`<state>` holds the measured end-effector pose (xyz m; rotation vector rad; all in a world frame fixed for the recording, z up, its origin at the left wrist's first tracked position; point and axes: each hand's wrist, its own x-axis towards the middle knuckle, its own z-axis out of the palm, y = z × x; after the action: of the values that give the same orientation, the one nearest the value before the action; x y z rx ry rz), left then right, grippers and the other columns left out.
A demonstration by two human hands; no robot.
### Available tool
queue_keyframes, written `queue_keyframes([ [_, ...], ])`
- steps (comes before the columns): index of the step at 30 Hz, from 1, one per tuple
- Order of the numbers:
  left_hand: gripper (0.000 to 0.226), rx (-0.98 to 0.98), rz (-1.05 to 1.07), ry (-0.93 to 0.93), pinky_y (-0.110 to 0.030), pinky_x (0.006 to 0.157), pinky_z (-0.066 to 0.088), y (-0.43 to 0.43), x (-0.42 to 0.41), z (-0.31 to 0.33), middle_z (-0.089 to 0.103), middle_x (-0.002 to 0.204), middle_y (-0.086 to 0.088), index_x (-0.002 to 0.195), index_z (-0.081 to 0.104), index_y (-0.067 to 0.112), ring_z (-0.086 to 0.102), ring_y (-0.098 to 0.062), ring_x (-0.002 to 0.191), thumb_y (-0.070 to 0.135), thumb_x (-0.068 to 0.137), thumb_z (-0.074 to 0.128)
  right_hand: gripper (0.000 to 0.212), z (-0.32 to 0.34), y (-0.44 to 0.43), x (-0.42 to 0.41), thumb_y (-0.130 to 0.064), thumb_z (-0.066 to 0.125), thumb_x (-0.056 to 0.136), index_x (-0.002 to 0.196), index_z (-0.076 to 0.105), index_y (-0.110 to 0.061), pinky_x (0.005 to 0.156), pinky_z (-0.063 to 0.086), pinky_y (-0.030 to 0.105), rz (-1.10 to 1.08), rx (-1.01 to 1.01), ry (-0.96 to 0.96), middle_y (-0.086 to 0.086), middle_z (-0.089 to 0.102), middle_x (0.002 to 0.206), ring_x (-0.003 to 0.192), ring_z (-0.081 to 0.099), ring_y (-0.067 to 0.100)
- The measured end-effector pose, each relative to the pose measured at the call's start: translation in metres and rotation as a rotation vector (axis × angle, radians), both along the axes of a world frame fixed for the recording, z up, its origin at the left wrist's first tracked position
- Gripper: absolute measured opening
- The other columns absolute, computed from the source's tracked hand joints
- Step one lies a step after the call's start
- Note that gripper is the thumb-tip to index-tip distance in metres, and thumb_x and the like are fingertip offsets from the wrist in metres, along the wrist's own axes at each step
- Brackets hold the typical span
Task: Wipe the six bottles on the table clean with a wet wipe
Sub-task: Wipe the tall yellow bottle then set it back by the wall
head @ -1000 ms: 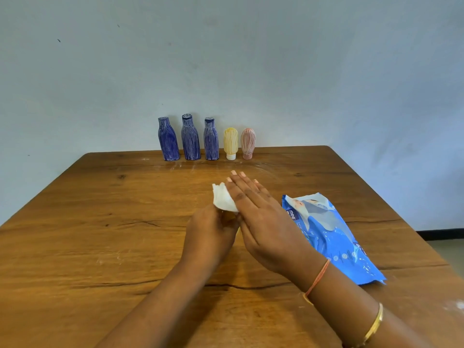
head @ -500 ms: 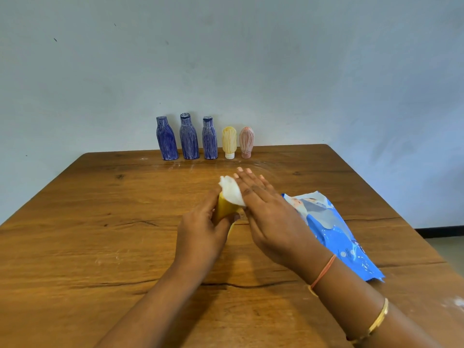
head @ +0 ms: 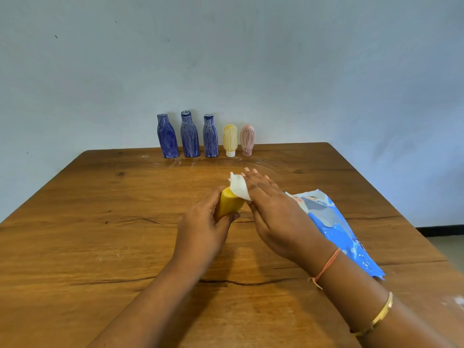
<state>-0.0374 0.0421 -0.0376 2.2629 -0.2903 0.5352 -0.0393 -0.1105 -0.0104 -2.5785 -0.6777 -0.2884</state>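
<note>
We curl our left grip (head: 200, 229) round a tilted yellow bottle (head: 229, 200). Our right grip (head: 273, 212), fingers straight, presses a wet wipe (head: 238, 185) on the bottle's top. A blue wipes pack (head: 336, 227) lies on the desk (head: 100, 222) just right of it. Five bottles (head: 210, 139) stand well beyond both grips.

One wide-angle camera, worn on the person's head, looks forward and down along the wooden table (head: 100, 247) toward the wall (head: 251, 59). The left hand (head: 200, 232) and right hand (head: 273, 214) sit close, mid-frame.

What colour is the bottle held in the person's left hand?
Yellow. The bottle in the left hand shows best in the head view.
</note>
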Motion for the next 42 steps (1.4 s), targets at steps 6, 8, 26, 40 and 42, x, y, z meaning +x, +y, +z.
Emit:
queue_keyframes([
  [6,0.028,-0.036,0.071,0.012,-0.014,0.054,0.033,-0.005,0.001,0.0,0.069,0.088,-0.002,0.108,0.065,0.012,0.064,-0.021,0.082,0.013,0.08,0.069,0.056,-0.002,0.017,-0.009,-0.024,0.02,0.092,0.147,0.014,-0.015,0.109,-0.007,0.017,0.103,-0.026,-0.088,0.002,0.014,0.155,0.136,-0.002,0.002],
  [8,0.04,-0.02,0.029,-0.032,-0.008,0.055,0.034,-0.002,-0.003,0.0,0.063,0.084,0.014,0.116,0.061,0.021,0.059,-0.002,0.074,0.02,0.078,0.072,0.053,0.001,0.008,-0.005,-0.021,0.026,0.096,0.147,0.013,-0.018,0.107,-0.007,0.013,0.059,0.03,-0.047,-0.002,0.013,0.155,0.133,-0.004,-0.003],
  [26,0.048,0.043,0.004,-0.055,-0.011,0.058,0.035,0.002,-0.003,0.004,0.06,0.086,0.017,0.123,0.055,0.028,0.054,-0.006,0.076,0.025,0.078,0.073,0.051,0.002,0.0,-0.002,-0.017,0.033,0.1,0.147,0.013,-0.019,0.097,-0.01,0.002,0.014,0.058,0.021,-0.004,0.013,0.156,0.127,-0.004,-0.007],
  [40,0.036,-0.182,-0.032,0.052,-0.018,0.064,0.043,-0.002,-0.011,0.008,0.054,0.077,0.018,0.079,0.047,0.037,0.055,-0.004,0.072,0.004,0.086,0.059,0.064,-0.004,0.033,-0.022,-0.029,0.015,0.086,0.147,0.013,-0.014,0.108,-0.013,0.016,0.158,0.021,-0.102,0.003,0.011,0.156,0.137,-0.006,0.002],
  [42,0.028,-0.102,0.003,0.036,-0.016,0.059,0.039,-0.001,-0.006,0.006,0.052,0.072,0.017,0.081,0.049,0.029,0.054,-0.01,0.069,0.003,0.087,0.057,0.064,-0.002,0.031,-0.022,-0.029,0.015,0.085,0.147,0.014,-0.015,0.109,-0.01,0.016,0.149,0.028,-0.094,0.002,0.012,0.155,0.137,-0.004,0.002],
])
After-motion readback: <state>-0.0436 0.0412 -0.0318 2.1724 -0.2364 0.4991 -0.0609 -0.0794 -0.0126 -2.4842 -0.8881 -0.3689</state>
